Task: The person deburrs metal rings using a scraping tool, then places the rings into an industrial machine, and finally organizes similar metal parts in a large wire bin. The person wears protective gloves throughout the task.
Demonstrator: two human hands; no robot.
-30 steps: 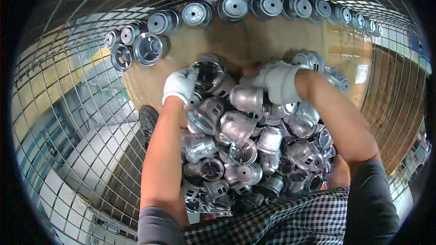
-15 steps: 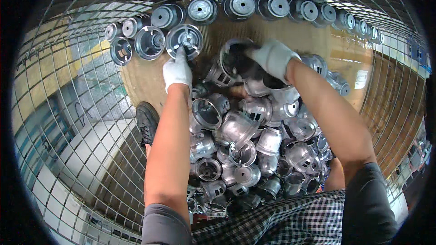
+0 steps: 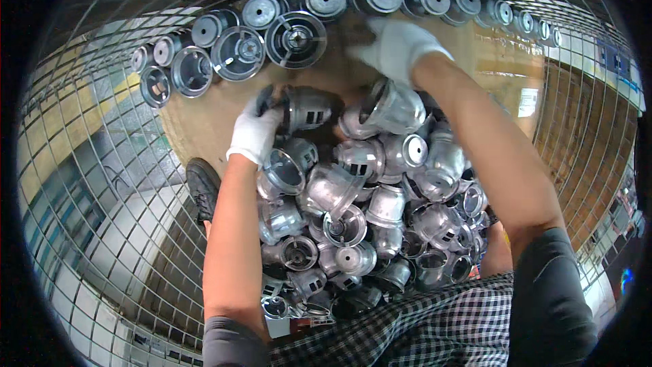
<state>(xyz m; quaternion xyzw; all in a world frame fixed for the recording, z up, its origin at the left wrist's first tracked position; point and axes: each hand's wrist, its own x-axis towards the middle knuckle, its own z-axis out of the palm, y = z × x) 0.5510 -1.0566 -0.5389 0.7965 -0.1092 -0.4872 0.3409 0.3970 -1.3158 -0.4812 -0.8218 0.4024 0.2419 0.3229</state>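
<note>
My gloved left hand [image 3: 255,132] is closed round the rim of a cup-shaped metal housing [image 3: 309,109] with square windows, which lies on its side at the far left of the pile. My gloved right hand [image 3: 401,47] hovers past the far edge of the pile, blurred, its fingers apart and no housing visible in them. Just left of it stands an open-ended housing [image 3: 295,39], the last of a front row, apart from the hand. Beneath my right wrist rests a shiny housing [image 3: 397,109] on the heap.
Closed-ended housings [image 3: 324,1] form a back row along the wire mesh cage [image 3: 88,163]. A jumbled pile of similar housings [image 3: 333,190] fills the middle, on brown cardboard [image 3: 204,112]. My dark shoe [image 3: 202,187] is left of it.
My right hand has set a housing at the right end of the front row and come off it. My left hand has left that row, drawn nearer and gripped another housing.
</note>
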